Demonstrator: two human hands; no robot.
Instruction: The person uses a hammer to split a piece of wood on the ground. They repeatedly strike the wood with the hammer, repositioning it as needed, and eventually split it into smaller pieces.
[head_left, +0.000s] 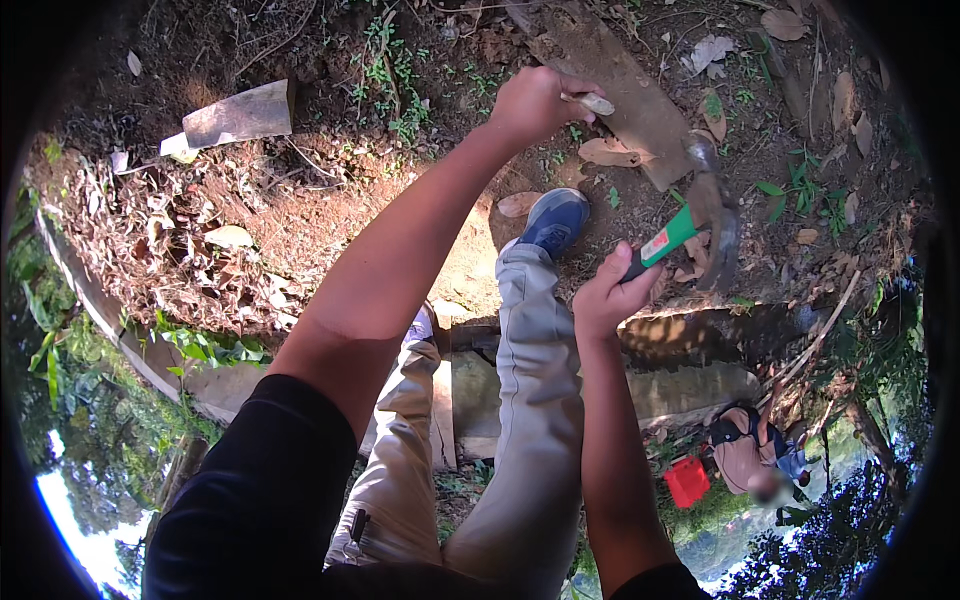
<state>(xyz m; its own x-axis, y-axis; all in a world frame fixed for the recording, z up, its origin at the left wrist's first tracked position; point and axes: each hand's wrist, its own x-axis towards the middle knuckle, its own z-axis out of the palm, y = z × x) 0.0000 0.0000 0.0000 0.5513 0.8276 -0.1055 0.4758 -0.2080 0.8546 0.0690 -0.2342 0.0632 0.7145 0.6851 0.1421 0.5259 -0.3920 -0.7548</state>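
My right hand [612, 295] is wrapped round the black grip of a claw hammer [672, 236] with a green handle. Its metal head is tilted up and to the right, apart from my left hand and slightly blurred. Farther forward, my left hand [540, 105] is closed on a pale, stick-like piece [592, 102] whose rounded end pokes out past the fingers. The rest of that piece is hidden by the hand. Under and beside it, a weathered plank [625, 95] lies on the soil, running from the far edge toward the hammer head.
A flat greyish board piece [240, 115] lies at far left above dry leaves [210, 240]. My blue shoe [557, 218] stands near the plank. A concrete edge [690, 390] crosses behind my legs. Another person [745, 450] is at lower right beside a red container [687, 482].
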